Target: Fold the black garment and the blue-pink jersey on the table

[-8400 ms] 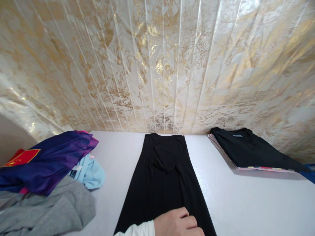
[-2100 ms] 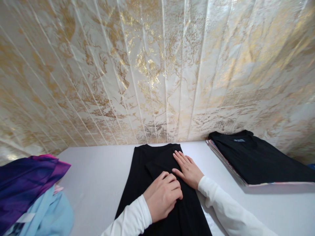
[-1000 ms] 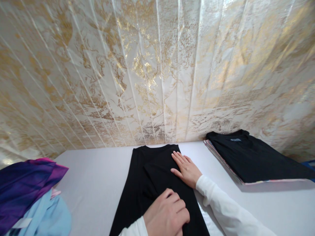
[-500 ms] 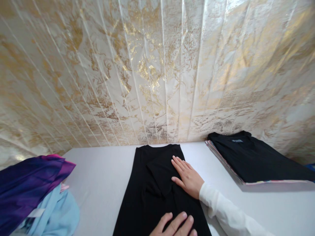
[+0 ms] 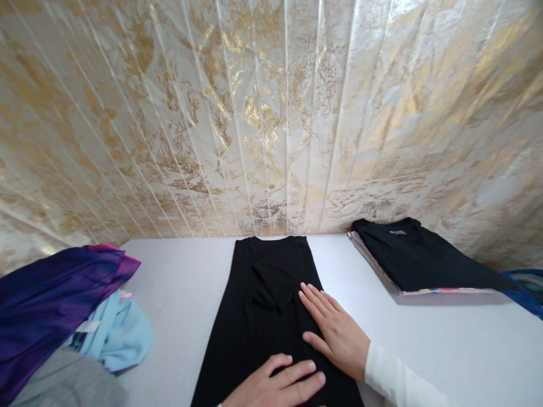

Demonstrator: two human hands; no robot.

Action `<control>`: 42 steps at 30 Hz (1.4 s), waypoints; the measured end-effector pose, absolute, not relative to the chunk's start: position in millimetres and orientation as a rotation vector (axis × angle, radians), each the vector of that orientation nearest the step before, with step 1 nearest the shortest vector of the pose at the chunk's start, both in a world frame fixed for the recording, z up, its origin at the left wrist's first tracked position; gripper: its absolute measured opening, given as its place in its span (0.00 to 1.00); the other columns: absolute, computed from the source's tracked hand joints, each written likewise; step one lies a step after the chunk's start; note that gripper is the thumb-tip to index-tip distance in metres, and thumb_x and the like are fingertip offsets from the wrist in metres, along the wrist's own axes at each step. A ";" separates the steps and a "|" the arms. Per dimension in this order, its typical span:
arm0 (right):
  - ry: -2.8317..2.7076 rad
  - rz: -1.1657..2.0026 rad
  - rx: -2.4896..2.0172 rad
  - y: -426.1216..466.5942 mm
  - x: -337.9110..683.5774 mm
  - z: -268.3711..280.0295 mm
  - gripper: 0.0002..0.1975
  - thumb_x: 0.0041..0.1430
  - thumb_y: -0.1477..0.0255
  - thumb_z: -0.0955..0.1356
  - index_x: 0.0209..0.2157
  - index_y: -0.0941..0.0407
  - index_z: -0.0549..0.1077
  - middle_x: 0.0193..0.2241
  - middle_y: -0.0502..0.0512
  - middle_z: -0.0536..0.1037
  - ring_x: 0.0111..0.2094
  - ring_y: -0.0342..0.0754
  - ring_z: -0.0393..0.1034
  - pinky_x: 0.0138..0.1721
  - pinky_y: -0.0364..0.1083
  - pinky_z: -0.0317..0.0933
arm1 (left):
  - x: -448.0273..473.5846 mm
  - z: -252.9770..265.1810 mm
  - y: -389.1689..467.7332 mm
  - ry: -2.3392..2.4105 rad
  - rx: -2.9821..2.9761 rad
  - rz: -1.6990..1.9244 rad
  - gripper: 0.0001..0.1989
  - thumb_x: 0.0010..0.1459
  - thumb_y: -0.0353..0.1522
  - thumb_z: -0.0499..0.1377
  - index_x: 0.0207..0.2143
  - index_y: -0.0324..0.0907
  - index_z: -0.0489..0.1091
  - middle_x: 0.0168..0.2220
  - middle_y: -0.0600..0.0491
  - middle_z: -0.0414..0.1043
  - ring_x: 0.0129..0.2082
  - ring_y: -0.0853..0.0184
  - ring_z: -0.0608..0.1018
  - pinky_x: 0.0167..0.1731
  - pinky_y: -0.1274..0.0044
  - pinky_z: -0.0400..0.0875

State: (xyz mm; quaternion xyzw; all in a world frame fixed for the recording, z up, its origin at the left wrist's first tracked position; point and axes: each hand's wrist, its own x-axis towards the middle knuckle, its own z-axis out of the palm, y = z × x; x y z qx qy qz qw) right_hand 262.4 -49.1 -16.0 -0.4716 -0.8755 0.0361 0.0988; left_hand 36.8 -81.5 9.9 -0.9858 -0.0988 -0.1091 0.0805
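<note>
Left hand [image 5: 275,388] and right hand [image 5: 339,337] lie wide on long black cloth [image 5: 237,333]; right of it, a blurry grey label [image 5: 397,232].

A white table [image 5: 182,282] bears a black garment [image 5: 265,333] between heaped clothes [image 5: 68,305] and a folded stack [image 5: 424,263].

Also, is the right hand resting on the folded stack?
No, the right hand lies on the black garment in the middle, apart from the folded stack.
</note>
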 end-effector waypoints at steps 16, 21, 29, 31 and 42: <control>-2.546 -0.298 -1.289 -94.1 252.5 -28.4 0.39 0.63 0.61 0.59 0.65 0.60 0.31 0.64 0.63 0.48 0.63 0.56 0.47 0.56 0.54 0.58 | -30.2 -22.8 -79.5 -1.455 -2.656 -0.445 0.29 0.66 0.34 0.44 0.66 0.42 0.36 0.65 0.48 0.44 0.64 0.60 0.52 0.57 0.67 0.59; -2.451 -0.491 -1.273 -98.9 245.0 -35.4 0.44 0.59 0.58 0.62 0.65 0.64 0.33 0.62 0.68 0.51 0.60 0.61 0.53 0.51 0.55 0.61 | -26.0 -22.1 -76.5 -1.470 -2.627 -0.305 0.30 0.65 0.39 0.47 0.65 0.43 0.40 0.66 0.46 0.39 0.64 0.55 0.48 0.57 0.62 0.56; -2.452 -0.604 -1.225 -114.3 245.4 -30.9 0.44 0.57 0.58 0.62 0.64 0.69 0.39 0.60 0.71 0.58 0.58 0.60 0.58 0.50 0.53 0.61 | -31.1 -10.5 -101.4 -1.395 -2.715 -0.375 0.30 0.65 0.31 0.44 0.66 0.41 0.34 0.66 0.48 0.39 0.64 0.59 0.50 0.57 0.67 0.58; -2.480 -0.606 -1.189 -118.7 244.2 -30.8 0.43 0.58 0.58 0.62 0.64 0.69 0.40 0.60 0.70 0.59 0.58 0.58 0.58 0.50 0.51 0.60 | -27.4 -13.6 -114.1 -1.368 -2.705 -0.390 0.34 0.63 0.30 0.46 0.66 0.37 0.31 0.66 0.45 0.41 0.64 0.57 0.51 0.56 0.67 0.59; -2.435 -0.876 -1.160 -121.5 246.0 -50.7 0.33 0.60 0.63 0.58 0.64 0.62 0.50 0.59 0.61 0.63 0.59 0.56 0.55 0.53 0.53 0.52 | -25.6 -30.4 -124.9 -1.174 -2.422 -0.311 0.46 0.58 0.55 0.47 0.65 0.32 0.37 0.62 0.39 0.53 0.60 0.50 0.58 0.51 0.66 0.59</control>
